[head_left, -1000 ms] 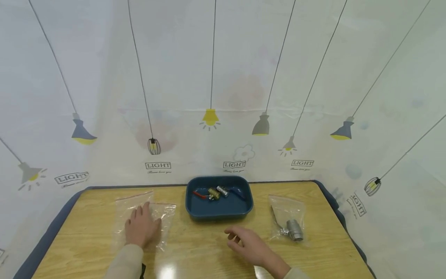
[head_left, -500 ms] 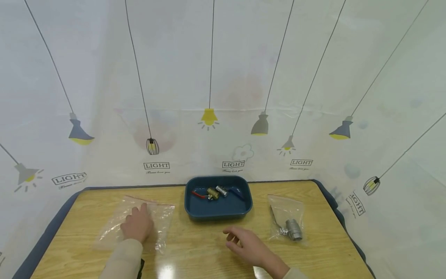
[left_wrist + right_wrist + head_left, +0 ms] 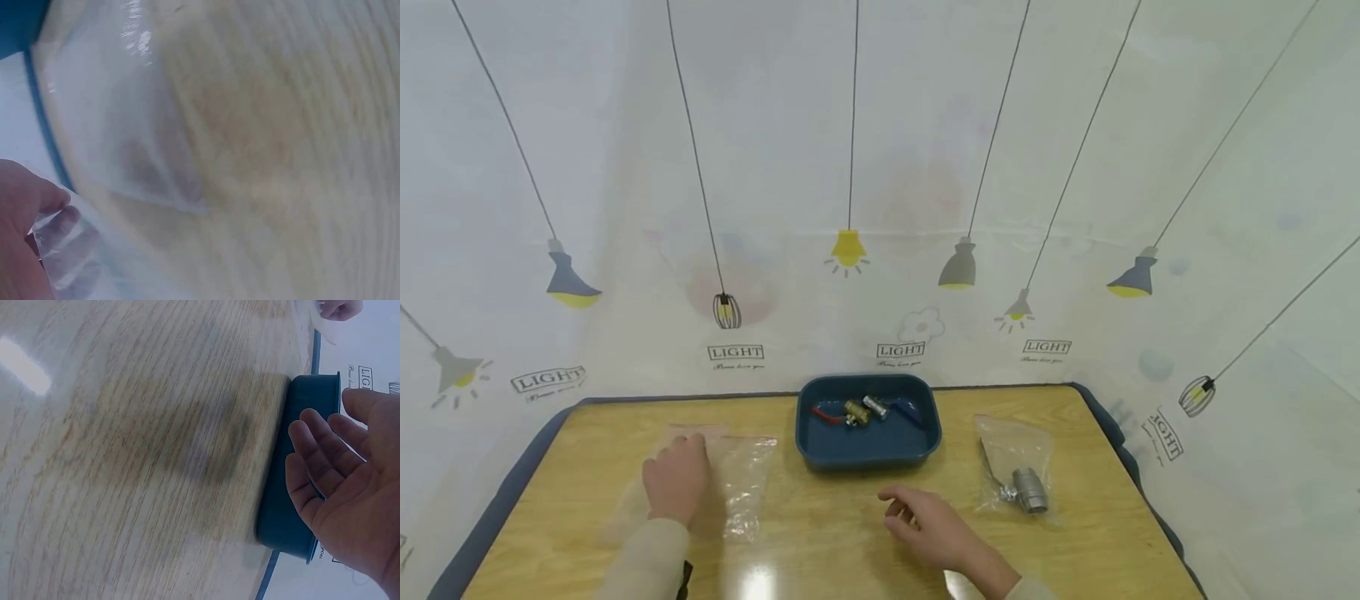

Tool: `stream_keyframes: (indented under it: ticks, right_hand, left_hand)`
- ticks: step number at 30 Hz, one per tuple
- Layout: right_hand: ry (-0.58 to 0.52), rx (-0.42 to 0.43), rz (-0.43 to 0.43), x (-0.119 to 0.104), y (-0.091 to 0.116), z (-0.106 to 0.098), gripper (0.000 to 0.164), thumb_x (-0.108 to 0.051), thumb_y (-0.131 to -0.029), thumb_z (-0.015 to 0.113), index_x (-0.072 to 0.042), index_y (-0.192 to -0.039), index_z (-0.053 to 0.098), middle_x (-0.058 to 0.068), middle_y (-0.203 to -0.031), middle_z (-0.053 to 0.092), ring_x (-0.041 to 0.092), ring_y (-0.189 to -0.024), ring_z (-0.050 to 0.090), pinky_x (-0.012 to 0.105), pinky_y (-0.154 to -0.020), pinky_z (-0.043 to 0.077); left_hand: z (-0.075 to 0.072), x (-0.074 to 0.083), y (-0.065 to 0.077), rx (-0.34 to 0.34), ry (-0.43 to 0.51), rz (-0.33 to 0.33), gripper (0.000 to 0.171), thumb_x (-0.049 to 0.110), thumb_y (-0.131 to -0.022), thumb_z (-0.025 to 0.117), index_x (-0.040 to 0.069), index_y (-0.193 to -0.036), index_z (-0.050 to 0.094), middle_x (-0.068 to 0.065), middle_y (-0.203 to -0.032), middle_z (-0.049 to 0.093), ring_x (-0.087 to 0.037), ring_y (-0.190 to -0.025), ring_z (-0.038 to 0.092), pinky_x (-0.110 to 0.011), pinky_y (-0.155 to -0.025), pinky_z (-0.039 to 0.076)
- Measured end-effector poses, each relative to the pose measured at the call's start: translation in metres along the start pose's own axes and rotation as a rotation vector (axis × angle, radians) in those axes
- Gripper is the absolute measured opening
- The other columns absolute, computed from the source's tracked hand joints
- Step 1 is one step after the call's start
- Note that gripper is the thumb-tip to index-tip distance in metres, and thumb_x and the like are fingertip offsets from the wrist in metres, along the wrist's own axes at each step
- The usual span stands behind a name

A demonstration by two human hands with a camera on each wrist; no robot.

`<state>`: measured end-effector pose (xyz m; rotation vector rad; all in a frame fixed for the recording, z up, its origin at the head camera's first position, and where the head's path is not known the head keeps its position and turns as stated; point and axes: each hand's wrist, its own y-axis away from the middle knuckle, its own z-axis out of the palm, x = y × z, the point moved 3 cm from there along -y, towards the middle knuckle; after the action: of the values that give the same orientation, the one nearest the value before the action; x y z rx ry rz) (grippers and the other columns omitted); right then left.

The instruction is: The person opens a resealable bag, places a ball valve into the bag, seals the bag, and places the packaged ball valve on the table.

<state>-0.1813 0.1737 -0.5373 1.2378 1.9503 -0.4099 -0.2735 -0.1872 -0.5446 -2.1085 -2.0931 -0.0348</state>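
My left hand (image 3: 676, 479) pinches the top edge of a clear zip bag between thumb and fingers. In the left wrist view the clear film of the held bag (image 3: 62, 250) hangs over the fingers. Another clear zip bag (image 3: 747, 492) lies flat on the table just right of that hand. Loosely curled and holding nothing, my right hand (image 3: 928, 527) hovers over the table in front of a dark blue tray (image 3: 868, 457). Its palm and relaxed fingers show in the right wrist view.
Inside the tray lie a brass valve (image 3: 856, 412) with a red lever, a silver fitting (image 3: 876, 407) and a blue lever (image 3: 908, 412). To the right, a clear bag (image 3: 1030, 442) holds a grey metal valve (image 3: 1030, 490). A printed curtain (image 3: 790, 292) stands behind the wooden table (image 3: 820, 533).
My left hand has gone from lying spread on the overlapping bags to pinching one by its top edge, shifting it leftward off the other. The right hand stays nearly still.
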Motion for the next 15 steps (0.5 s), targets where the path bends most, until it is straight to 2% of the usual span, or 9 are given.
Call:
stream_keyframes:
  ticks: [6, 9, 13, 15]
  right_hand:
    - [0.023, 0.034, -0.010, 0.000, -0.002, -0.001, 0.040, -0.039, -0.093, 0.050, -0.015, -0.124, 0.052, -0.008, -0.097, 0.063, 0.000, -0.082, 0.057, 0.022, -0.071, 0.048]
    - [0.010, 0.035, -0.012, 0.000, -0.001, -0.001, 0.040, -0.039, -0.093, 0.050, -0.014, -0.124, 0.053, -0.005, -0.099, 0.064, 0.001, -0.083, 0.057, 0.022, -0.071, 0.048]
    - [-0.015, 0.031, -0.015, -0.001, 0.000, -0.003, 0.036, -0.035, -0.093, 0.050, -0.016, -0.123, 0.054, 0.000, -0.100, 0.065, 0.002, -0.084, 0.057, 0.023, -0.071, 0.048]
    - [-0.021, 0.027, -0.018, -0.001, 0.000, -0.003, 0.035, -0.036, -0.094, 0.050, -0.017, -0.122, 0.054, 0.000, -0.101, 0.065, 0.002, -0.084, 0.058, 0.023, -0.072, 0.048]
  left_hand:
    - [-0.027, -0.001, 0.008, 0.085, 0.067, 0.079, 0.019, 0.011, -0.091, 0.050, 0.005, -0.102, 0.063, -0.017, -0.086, 0.067, -0.029, -0.060, 0.061, -0.041, -0.048, 0.044]
    - [-0.039, -0.003, 0.015, 0.100, 0.095, 0.109, 0.017, 0.012, -0.089, 0.052, 0.008, -0.100, 0.064, -0.011, -0.081, 0.067, -0.020, -0.054, 0.057, -0.033, -0.043, 0.039]
    - [-0.056, -0.001, 0.024, 0.054, 0.166, 0.092, 0.019, 0.013, -0.086, 0.051, 0.012, -0.100, 0.065, -0.007, -0.086, 0.068, -0.011, -0.052, 0.050, -0.026, -0.040, 0.034]
    - [-0.065, 0.002, 0.029, 0.016, 0.203, 0.085, 0.018, 0.016, -0.087, 0.052, 0.013, -0.100, 0.065, -0.006, -0.087, 0.069, -0.010, -0.055, 0.052, -0.026, -0.041, 0.036]
